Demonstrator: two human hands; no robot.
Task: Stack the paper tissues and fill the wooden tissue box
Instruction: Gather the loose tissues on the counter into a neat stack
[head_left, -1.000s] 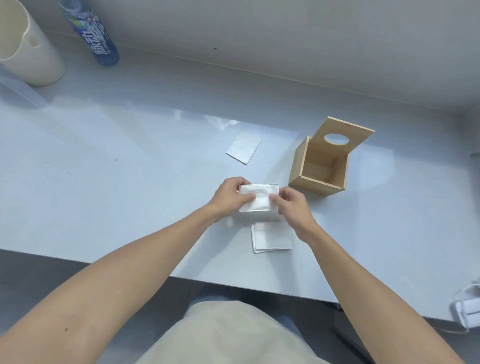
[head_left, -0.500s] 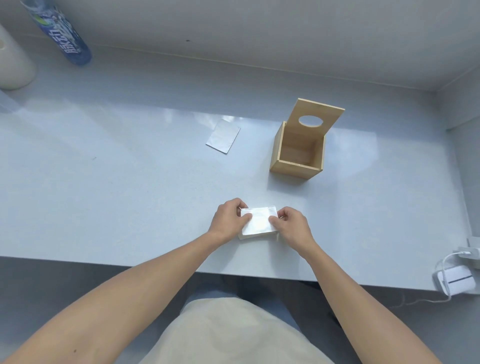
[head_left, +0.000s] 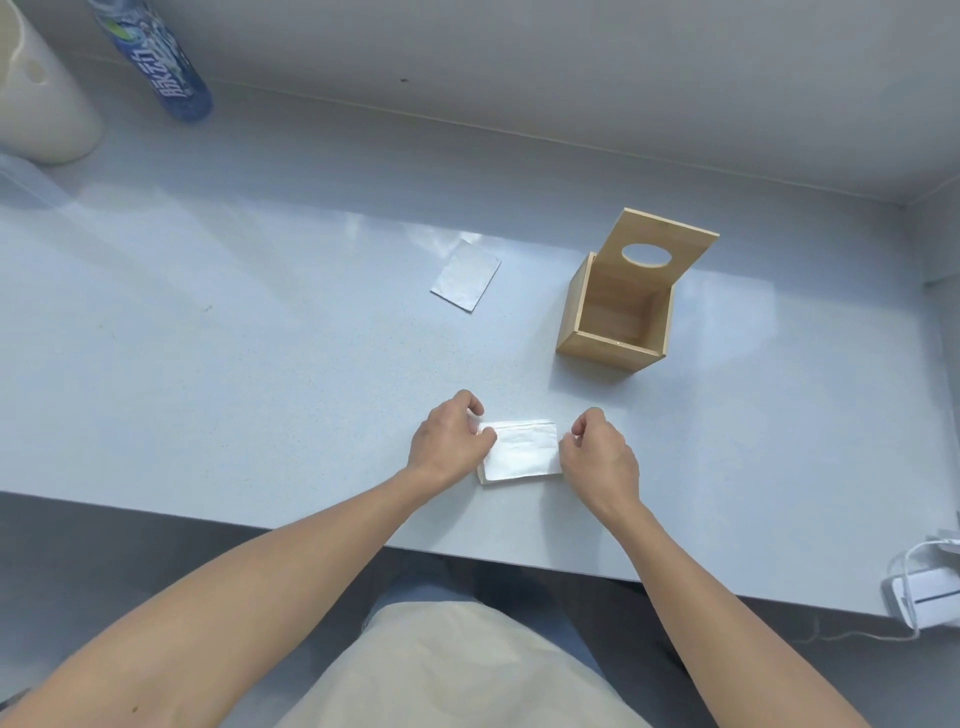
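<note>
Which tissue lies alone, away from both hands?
The single flat tissue farther back, left of the wooden box; the others form the stack between the hands.

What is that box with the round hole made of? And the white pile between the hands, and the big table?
The box looks like pale, smooth wood: tan boards with faint grain and clean cut edges. The white pile looks like soft folded paper tissue, matte, with thin layered edges. The table is a pale blue-grey hard top, slightly glossy because it shows reflections; probably laminate or stone-like, hard to tell.
</note>
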